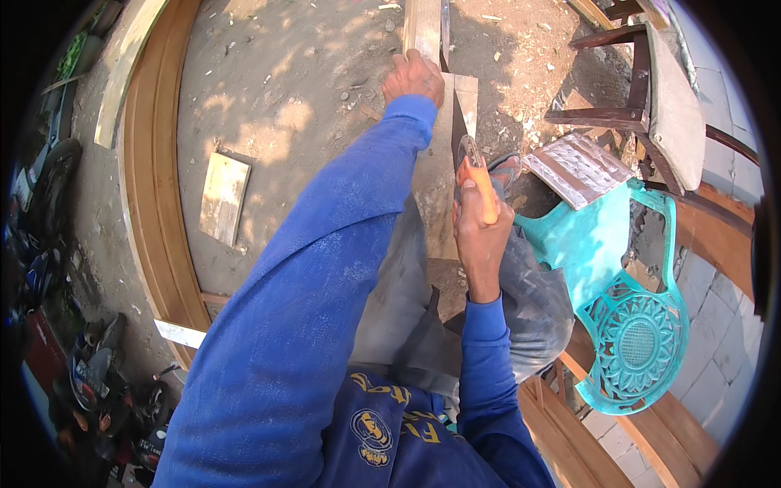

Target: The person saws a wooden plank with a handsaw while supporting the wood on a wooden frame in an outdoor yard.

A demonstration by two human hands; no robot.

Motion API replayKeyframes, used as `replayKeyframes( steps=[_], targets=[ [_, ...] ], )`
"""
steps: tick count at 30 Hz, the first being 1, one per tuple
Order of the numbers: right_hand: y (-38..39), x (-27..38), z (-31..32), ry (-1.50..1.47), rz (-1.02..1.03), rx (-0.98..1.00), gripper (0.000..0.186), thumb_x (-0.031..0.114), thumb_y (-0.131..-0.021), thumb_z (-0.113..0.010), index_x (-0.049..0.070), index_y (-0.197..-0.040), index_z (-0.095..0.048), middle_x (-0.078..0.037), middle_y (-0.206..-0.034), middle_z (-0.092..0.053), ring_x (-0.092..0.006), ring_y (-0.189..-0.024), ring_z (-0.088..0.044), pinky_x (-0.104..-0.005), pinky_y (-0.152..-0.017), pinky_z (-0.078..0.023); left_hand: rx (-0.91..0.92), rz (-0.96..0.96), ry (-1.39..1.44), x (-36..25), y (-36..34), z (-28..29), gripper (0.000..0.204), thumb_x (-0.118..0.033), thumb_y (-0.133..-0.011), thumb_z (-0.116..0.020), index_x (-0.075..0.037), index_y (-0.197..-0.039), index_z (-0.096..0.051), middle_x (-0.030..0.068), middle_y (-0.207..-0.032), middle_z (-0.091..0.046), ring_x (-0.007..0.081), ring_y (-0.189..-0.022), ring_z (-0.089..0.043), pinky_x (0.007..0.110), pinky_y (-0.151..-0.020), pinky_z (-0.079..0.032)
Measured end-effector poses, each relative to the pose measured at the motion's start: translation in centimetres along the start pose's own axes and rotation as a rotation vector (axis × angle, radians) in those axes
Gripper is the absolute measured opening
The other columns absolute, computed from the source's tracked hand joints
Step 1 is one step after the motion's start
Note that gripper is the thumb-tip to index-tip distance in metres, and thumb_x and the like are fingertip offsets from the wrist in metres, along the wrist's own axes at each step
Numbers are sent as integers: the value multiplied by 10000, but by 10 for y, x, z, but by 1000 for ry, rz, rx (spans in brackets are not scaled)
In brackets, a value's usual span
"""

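Note:
My right hand (482, 236) is wrapped round the orange handle of a handsaw (460, 122). Its dark blade points away from me, along the right side of a pale wooden plank (422, 31). With bent fingers my left hand (412, 79) grips that plank near its close end. Under the saw and the left hand lies a wider light board (434, 171), running back between my legs. How far the blade sits in the wood, I cannot tell.
At right stands a turquoise plastic chair (598, 252) beside a streaked board (579, 169) and a dark wooden chair (643, 106). Long brown timbers (159, 163) lie at left. A short wood offcut (224, 199) rests on the dirt; motorbikes (98, 374) stand far left.

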State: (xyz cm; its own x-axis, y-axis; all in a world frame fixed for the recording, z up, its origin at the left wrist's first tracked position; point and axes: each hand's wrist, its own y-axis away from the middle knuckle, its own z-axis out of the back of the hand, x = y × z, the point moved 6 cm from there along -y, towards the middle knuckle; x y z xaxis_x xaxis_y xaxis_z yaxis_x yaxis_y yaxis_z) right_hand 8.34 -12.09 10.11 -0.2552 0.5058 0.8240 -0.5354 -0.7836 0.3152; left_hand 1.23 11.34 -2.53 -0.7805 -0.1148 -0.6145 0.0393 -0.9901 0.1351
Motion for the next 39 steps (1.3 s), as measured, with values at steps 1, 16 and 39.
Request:
replayKeyframes(
  steps=[1,16,39],
  targets=[
    [7,6,0,-7,-6,8,191,98,-1003,-599,-75,-993,-678,-146,-749,-640,-187,-624,-545,-418,-597,-442,-17,-10,10,2,-1,4,380,-348,-1038,-481,-30,-1185,-629,255,-1211,-641,515,-1035,-697,614,-903,-537],
    [21,1,2,49,167,-71,305,194,-1046,-584,-61,-924,-698,-37,-667,-594,-82,-582,-529,-302,-544,-420,-112,-84,-79,2,-1,7,328,-279,-1015,-523,6,-1144,-623,268,-1129,-649,484,-899,-740,568,-799,-597],
    [102,-18,27,-18,-24,17,290,169,-1014,-603,-83,-1113,-706,-141,-743,-652,-216,-619,-585,-406,-605,-454,-98,-51,-99,18,-3,11,324,-268,-1008,-519,18,-1122,-621,270,-1099,-652,485,-890,-742,568,-786,-599]
  ],
)
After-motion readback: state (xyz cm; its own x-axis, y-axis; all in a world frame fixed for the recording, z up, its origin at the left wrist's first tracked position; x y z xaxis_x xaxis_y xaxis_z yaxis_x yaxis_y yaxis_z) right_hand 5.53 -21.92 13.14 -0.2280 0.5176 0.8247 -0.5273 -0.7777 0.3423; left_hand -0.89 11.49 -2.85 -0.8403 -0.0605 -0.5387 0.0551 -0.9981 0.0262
